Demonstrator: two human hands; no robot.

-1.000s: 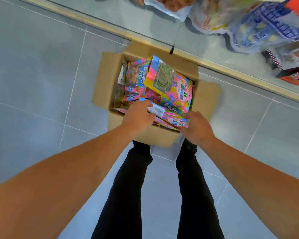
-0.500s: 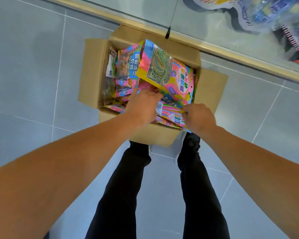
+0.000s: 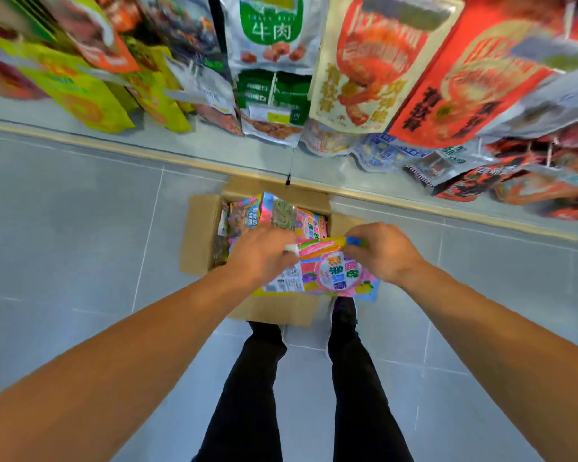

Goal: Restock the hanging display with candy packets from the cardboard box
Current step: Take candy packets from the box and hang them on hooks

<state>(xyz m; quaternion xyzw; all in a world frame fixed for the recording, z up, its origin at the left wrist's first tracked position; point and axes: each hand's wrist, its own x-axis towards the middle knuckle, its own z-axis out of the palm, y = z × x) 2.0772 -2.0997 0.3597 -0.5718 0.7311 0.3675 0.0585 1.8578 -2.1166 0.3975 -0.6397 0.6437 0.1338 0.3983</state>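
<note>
Looks like you're on the pick-up step: your left hand (image 3: pixel 262 253) and right hand (image 3: pixel 386 251) both have a pinching grip on 1 pink candy packet (image 3: pixel 327 271) above the cardboard box (image 3: pixel 199 235), so next it goes up to a peg on the hanging display (image 3: pixel 271 68).

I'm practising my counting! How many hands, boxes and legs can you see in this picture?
Hands: 2, the left hand and the right hand, both gripping candy packets
Cardboard box: 1
Legs: 2, the left leg and the right leg
Total: 5
</note>
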